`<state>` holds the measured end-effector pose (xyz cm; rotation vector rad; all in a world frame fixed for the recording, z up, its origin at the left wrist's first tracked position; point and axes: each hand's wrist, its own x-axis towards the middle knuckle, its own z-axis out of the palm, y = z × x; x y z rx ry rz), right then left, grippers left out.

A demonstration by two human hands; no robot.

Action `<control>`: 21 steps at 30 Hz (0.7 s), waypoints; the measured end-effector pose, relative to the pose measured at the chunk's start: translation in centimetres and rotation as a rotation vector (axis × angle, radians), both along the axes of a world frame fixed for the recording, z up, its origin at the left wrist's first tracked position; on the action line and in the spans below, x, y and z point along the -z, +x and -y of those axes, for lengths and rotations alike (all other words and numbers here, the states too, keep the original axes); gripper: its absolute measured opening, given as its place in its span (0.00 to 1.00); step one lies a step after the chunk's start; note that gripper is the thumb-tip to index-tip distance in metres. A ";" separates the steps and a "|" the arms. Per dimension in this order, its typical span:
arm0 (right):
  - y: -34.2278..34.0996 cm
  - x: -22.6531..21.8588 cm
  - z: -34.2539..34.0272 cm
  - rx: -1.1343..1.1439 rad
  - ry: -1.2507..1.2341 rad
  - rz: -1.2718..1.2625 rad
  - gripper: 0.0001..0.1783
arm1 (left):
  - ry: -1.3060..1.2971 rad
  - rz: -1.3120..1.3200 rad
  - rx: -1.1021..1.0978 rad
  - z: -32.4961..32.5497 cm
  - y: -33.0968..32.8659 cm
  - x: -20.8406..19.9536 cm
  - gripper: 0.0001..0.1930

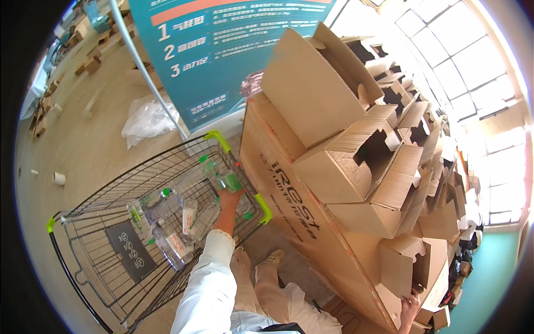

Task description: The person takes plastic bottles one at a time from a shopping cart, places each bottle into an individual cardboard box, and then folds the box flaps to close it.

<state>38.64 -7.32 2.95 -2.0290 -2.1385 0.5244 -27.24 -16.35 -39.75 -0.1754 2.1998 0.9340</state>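
My left hand [230, 199] reaches into a wire shopping cart [83, 228] and is closed round a clear plastic bottle with green on it [228, 181], near the cart's far right corner. More empty plastic bottles [171, 245] lie in the cart, some with green caps and pale labels. At the lower right, my right hand [410, 306] has its fingers curled at the lower edge of a small open cardboard box [397, 267]. Part of those fingers is hidden by the box.
A very large carton [289, 189] stands right of the cart, with several open cardboard boxes [345, 161] heaped on and behind it. A teal banner [217, 61] stands ahead, its metal pole [142, 67] beside it. Clear plastic wrap [149, 123] lies on the floor.
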 end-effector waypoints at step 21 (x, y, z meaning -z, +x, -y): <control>3.2 -1.3 -5.0 -0.272 0.122 -0.116 0.13 | 1.484 -0.069 -0.323 10.9 4.5 -32.7 0.34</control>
